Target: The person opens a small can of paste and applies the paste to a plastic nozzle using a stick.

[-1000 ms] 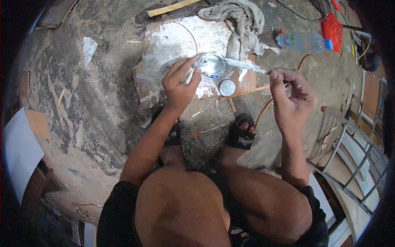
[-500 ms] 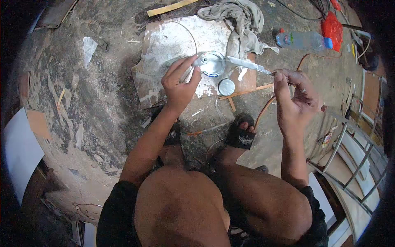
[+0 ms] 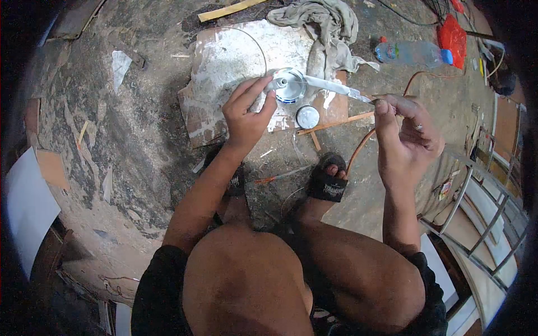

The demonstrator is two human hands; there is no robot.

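My left hand (image 3: 247, 109) pinches a small whitish round piece with a dark hole in its middle (image 3: 279, 83), held at the left rim of an open tin can (image 3: 292, 96). The can's inside looks silvery white; the exact kind of the small piece is unclear. Between the thumb and fingers of my right hand (image 3: 408, 129) is the end of a flat, thin strip smeared with white (image 3: 336, 87). Its far tip reaches the right side of the can. A round whitish lid or small tin (image 3: 307, 117) lies just below the can.
Under the can lies a white-stained board (image 3: 210, 95). A crumpled grey cloth (image 3: 336, 28), a plastic bottle (image 3: 412, 54) and a red plastic bag (image 3: 450, 42) lie beyond. An orange-brown cable (image 3: 358, 148) crosses the floor, and a metal frame (image 3: 482, 218) stands at right.
My right hand has shifted slightly right and down, its fingers turning a little, and the strip tilts somewhat differently. My left hand stays nearly in place with the small round piece.
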